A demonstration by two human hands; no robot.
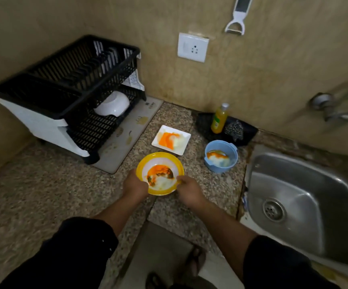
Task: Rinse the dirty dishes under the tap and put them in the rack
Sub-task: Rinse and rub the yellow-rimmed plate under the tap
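At the counter (64, 195), left grip (134, 185) and right grip (189, 191) tight on yellow bowl (159, 153); bottle label (217, 120) illegible.

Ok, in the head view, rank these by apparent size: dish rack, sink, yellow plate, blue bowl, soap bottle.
1. dish rack
2. sink, cut by the frame edge, so unsure against the rack
3. yellow plate
4. blue bowl; the plate lies nearer the camera, so this gap may mislead
5. soap bottle
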